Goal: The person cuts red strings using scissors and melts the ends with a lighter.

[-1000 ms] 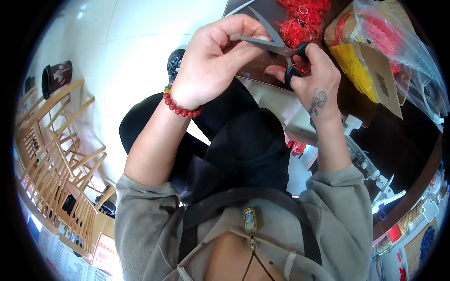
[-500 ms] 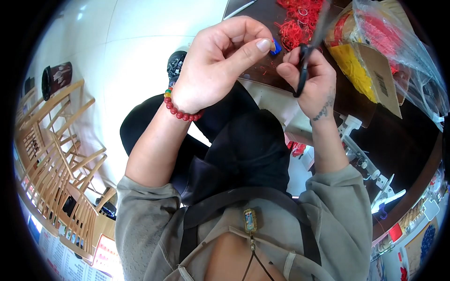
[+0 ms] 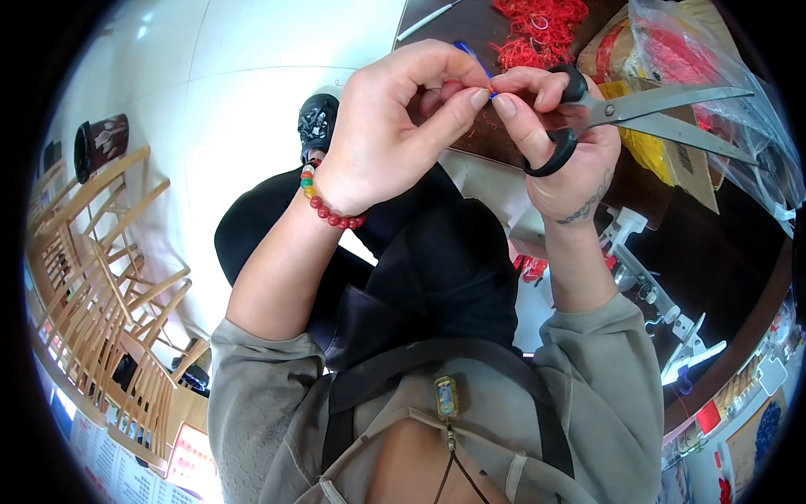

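Note:
Both hands meet above the dark table's near edge. My left hand (image 3: 395,118) is closed in a pinch, thumb against index finger, on a thin blue strip (image 3: 475,57) that shows above the index finger and again between the fingertips. A tiny red bit shows there too. My right hand (image 3: 575,143) has black-handled scissors (image 3: 655,109) hooked on its fingers, the blades spread apart and pointing right. Its thumb and index tips press close against the left fingertips at the same strip. Most of what the left fingers hold is hidden.
A tangle of red cord (image 3: 541,29) and a white pen-like stick (image 3: 426,21) lie on the dark table (image 3: 470,25). Right of them stand a cardboard box (image 3: 693,160) and a clear plastic bag (image 3: 739,76). Wooden chairs (image 3: 109,277) are at left.
My right hand has turned, swinging the scissors' blades from pointing away to pointing right. Its thumb and index finger have come to the left fingertips. More of the blue strip shows.

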`<action>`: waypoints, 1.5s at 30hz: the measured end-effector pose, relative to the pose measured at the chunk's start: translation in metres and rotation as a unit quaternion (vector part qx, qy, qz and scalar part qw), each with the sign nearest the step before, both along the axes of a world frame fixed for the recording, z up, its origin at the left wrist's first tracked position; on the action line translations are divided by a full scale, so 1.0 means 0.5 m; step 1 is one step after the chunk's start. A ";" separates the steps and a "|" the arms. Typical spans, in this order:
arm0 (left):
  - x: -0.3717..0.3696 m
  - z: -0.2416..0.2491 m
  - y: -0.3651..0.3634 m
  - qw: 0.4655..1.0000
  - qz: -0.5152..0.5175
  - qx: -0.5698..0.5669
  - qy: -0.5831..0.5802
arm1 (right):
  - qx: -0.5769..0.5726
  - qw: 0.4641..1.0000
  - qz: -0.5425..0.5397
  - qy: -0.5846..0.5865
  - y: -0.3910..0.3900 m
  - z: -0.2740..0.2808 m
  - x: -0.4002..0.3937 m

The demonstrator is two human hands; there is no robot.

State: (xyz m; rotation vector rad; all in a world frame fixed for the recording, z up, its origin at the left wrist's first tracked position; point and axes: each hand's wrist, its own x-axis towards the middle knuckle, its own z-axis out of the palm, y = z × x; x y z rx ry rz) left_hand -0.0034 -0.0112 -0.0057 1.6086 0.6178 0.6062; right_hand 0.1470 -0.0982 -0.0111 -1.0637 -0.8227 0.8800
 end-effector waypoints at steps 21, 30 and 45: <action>-0.001 0.010 0.005 0.991 -0.028 -0.131 0.002 | -0.026 0.999 -0.021 0.007 0.009 0.003 0.009; -0.010 -0.001 0.024 0.925 -0.062 -0.349 -0.138 | -0.026 0.998 -0.050 0.019 0.005 -0.011 0.007; -0.014 -0.005 0.051 0.741 -0.137 -0.528 -0.391 | -0.024 0.985 0.040 0.168 0.007 -0.019 -0.045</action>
